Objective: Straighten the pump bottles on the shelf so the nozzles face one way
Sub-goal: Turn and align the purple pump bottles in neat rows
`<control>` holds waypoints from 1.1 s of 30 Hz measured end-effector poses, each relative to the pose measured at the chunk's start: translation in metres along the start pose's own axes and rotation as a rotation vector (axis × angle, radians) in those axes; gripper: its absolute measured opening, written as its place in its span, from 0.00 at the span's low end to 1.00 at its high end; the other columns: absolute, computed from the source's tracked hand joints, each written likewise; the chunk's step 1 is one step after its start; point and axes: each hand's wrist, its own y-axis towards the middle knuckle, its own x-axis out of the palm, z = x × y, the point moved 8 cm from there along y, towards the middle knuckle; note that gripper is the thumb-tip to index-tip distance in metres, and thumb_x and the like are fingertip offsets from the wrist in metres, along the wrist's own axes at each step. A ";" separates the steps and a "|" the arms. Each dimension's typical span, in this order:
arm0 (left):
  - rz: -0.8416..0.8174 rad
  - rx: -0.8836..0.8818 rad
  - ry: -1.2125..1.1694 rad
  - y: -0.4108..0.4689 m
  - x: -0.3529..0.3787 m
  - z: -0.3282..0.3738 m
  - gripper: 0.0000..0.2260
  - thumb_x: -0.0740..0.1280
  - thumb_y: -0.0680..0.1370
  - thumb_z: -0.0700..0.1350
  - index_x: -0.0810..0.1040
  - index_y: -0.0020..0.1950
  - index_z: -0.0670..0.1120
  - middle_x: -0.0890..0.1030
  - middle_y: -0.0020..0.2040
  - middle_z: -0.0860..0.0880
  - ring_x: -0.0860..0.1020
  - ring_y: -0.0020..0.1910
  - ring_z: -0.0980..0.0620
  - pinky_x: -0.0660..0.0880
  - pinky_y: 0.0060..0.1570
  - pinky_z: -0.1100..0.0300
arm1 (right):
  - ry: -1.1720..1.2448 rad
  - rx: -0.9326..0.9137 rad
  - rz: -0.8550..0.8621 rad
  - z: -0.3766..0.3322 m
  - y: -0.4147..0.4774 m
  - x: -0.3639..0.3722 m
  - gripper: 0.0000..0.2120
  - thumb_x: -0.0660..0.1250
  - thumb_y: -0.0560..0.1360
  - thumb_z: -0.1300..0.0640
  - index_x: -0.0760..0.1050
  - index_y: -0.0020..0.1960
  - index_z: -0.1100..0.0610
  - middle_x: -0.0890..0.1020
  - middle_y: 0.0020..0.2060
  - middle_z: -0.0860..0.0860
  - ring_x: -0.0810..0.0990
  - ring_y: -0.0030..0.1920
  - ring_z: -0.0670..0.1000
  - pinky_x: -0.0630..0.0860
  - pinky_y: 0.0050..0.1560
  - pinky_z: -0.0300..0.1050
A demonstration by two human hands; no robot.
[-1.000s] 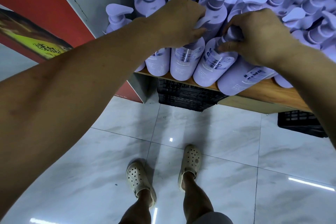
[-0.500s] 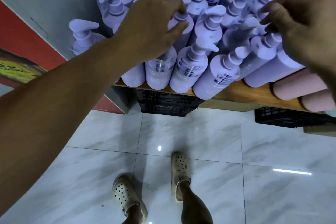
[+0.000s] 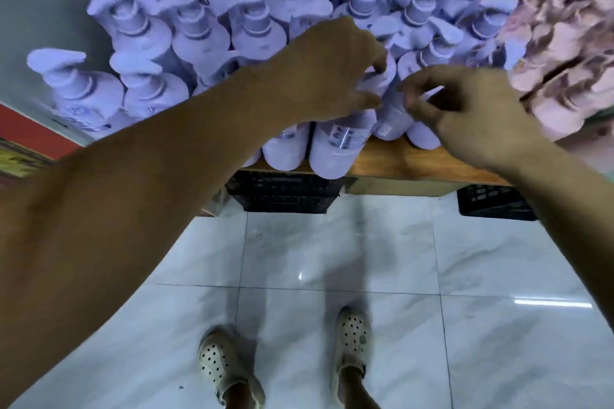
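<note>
Head view showed your left hand [image 3: 332,70] curled over the pump of a front-row purple bottle [image 3: 342,143] — thumb and fingers [image 3: 379,62] closed round its neck — at the front edge of the wooden shelf [image 3: 398,163], among packed purple pump bottles [image 3: 199,33]. Your right hand [image 3: 471,119] hung just beside it, fingers curled at the neighbouring bottle [image 3: 393,119]; blur hid whether they pinched anything. To the right stood pink bottles [image 3: 558,43].
</note>
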 end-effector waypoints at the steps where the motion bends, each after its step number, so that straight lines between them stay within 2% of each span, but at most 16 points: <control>1: -0.010 0.000 0.027 0.003 0.002 0.000 0.21 0.65 0.76 0.60 0.79 0.54 0.43 0.77 0.41 0.46 0.74 0.42 0.47 0.71 0.53 0.51 | 0.003 0.004 -0.016 0.001 -0.003 0.003 0.07 0.67 0.76 0.56 0.80 0.53 0.49 0.80 0.39 0.39 0.80 0.40 0.43 0.68 0.41 0.22; 3: -0.034 -0.014 0.061 0.008 0.003 -0.001 0.22 0.65 0.76 0.60 0.77 0.42 0.39 0.69 0.31 0.48 0.64 0.30 0.53 0.70 0.48 0.52 | 0.029 0.005 -0.030 0.003 -0.008 0.009 0.07 0.66 0.76 0.56 0.79 0.52 0.48 0.81 0.37 0.40 0.80 0.36 0.42 0.68 0.38 0.24; 5: -0.057 -0.043 0.065 0.009 0.003 -0.001 0.23 0.66 0.76 0.59 0.73 0.37 0.38 0.64 0.28 0.49 0.60 0.27 0.54 0.71 0.47 0.51 | 0.038 -0.021 -0.029 0.001 -0.011 0.016 0.07 0.66 0.76 0.56 0.79 0.52 0.49 0.80 0.36 0.40 0.79 0.35 0.43 0.67 0.37 0.25; 7: -0.065 -0.065 0.063 0.008 0.004 0.000 0.22 0.66 0.76 0.58 0.71 0.35 0.39 0.65 0.29 0.48 0.61 0.29 0.52 0.71 0.46 0.51 | 0.040 -0.030 -0.046 -0.001 -0.012 0.027 0.09 0.67 0.76 0.56 0.79 0.55 0.51 0.82 0.39 0.45 0.79 0.37 0.44 0.67 0.38 0.29; 10: -0.065 -0.076 0.044 0.007 0.001 -0.002 0.22 0.65 0.77 0.56 0.71 0.35 0.38 0.69 0.31 0.41 0.62 0.30 0.49 0.68 0.41 0.53 | 0.022 0.001 -0.057 0.000 -0.013 0.049 0.20 0.68 0.75 0.53 0.74 0.66 0.51 0.83 0.48 0.53 0.79 0.43 0.47 0.70 0.45 0.41; 12: -0.059 -0.078 0.033 0.007 -0.002 -0.005 0.21 0.65 0.77 0.55 0.72 0.35 0.37 0.70 0.33 0.38 0.62 0.32 0.47 0.66 0.42 0.53 | 0.085 0.029 -0.032 -0.001 -0.014 0.060 0.28 0.70 0.73 0.52 0.69 0.71 0.51 0.79 0.60 0.53 0.81 0.52 0.50 0.75 0.53 0.45; 13: -0.056 -0.076 0.040 0.008 -0.003 -0.006 0.21 0.65 0.77 0.55 0.73 0.36 0.37 0.71 0.34 0.37 0.62 0.33 0.47 0.66 0.42 0.54 | 0.130 0.039 -0.020 -0.002 -0.014 0.065 0.31 0.71 0.72 0.52 0.67 0.73 0.50 0.77 0.63 0.51 0.80 0.55 0.51 0.76 0.55 0.42; 15: -0.052 -0.072 0.059 0.008 -0.001 -0.007 0.21 0.66 0.77 0.55 0.75 0.36 0.38 0.72 0.34 0.40 0.62 0.34 0.49 0.63 0.42 0.56 | 0.196 0.068 -0.020 -0.002 -0.016 0.077 0.33 0.73 0.70 0.50 0.66 0.72 0.48 0.80 0.59 0.49 0.80 0.55 0.49 0.75 0.52 0.35; 17: -0.054 -0.073 0.066 0.009 0.002 -0.009 0.21 0.65 0.77 0.55 0.74 0.36 0.38 0.72 0.33 0.41 0.63 0.33 0.50 0.62 0.41 0.57 | 0.298 0.120 -0.023 -0.001 -0.016 0.090 0.32 0.73 0.70 0.50 0.65 0.71 0.46 0.83 0.53 0.48 0.81 0.53 0.51 0.78 0.52 0.46; 19: -0.059 -0.078 0.077 0.010 0.005 -0.010 0.22 0.64 0.77 0.57 0.78 0.41 0.38 0.76 0.38 0.39 0.70 0.38 0.45 0.64 0.40 0.57 | 0.352 0.141 0.059 -0.001 -0.015 0.092 0.30 0.73 0.70 0.51 0.67 0.69 0.47 0.83 0.51 0.48 0.82 0.52 0.51 0.78 0.50 0.52; 22: -0.034 -0.078 0.090 0.010 0.007 -0.012 0.22 0.63 0.77 0.59 0.80 0.47 0.39 0.78 0.43 0.39 0.75 0.43 0.43 0.67 0.42 0.56 | 0.364 0.141 0.165 -0.001 -0.013 0.091 0.28 0.72 0.70 0.50 0.69 0.68 0.48 0.83 0.48 0.47 0.82 0.48 0.50 0.78 0.46 0.49; 25: -0.003 -0.081 0.042 0.005 0.008 -0.011 0.20 0.65 0.76 0.57 0.78 0.44 0.39 0.77 0.43 0.41 0.74 0.42 0.44 0.73 0.47 0.48 | 0.397 0.168 0.147 0.006 -0.018 0.097 0.30 0.73 0.70 0.53 0.68 0.70 0.51 0.82 0.51 0.51 0.83 0.49 0.51 0.79 0.48 0.47; 28: 0.015 -0.112 0.011 0.002 0.009 -0.014 0.20 0.66 0.76 0.57 0.79 0.48 0.39 0.77 0.47 0.41 0.73 0.44 0.47 0.72 0.49 0.52 | 0.369 0.155 0.122 0.013 -0.016 0.088 0.29 0.72 0.69 0.62 0.68 0.69 0.55 0.82 0.52 0.52 0.82 0.44 0.45 0.76 0.44 0.30; 30: 0.023 -0.112 0.021 0.003 0.010 -0.014 0.19 0.66 0.77 0.56 0.78 0.52 0.40 0.76 0.50 0.41 0.71 0.46 0.48 0.68 0.49 0.57 | 0.324 0.169 0.211 0.024 -0.010 0.060 0.24 0.65 0.71 0.66 0.70 0.66 0.57 0.80 0.53 0.56 0.81 0.46 0.50 0.78 0.47 0.40; 31: 0.031 -0.111 0.018 0.004 0.009 -0.014 0.19 0.66 0.77 0.56 0.78 0.54 0.40 0.76 0.52 0.42 0.71 0.49 0.47 0.67 0.50 0.57 | 0.272 0.185 0.288 0.032 -0.006 0.038 0.22 0.62 0.72 0.66 0.71 0.65 0.56 0.79 0.54 0.56 0.81 0.47 0.54 0.79 0.50 0.48; 33: 0.041 -0.117 -0.005 0.004 0.010 -0.015 0.19 0.66 0.76 0.56 0.77 0.57 0.41 0.76 0.55 0.42 0.72 0.54 0.46 0.66 0.52 0.57 | 0.125 0.177 0.461 0.047 0.003 -0.015 0.18 0.61 0.72 0.61 0.73 0.61 0.54 0.77 0.56 0.55 0.79 0.49 0.56 0.76 0.51 0.55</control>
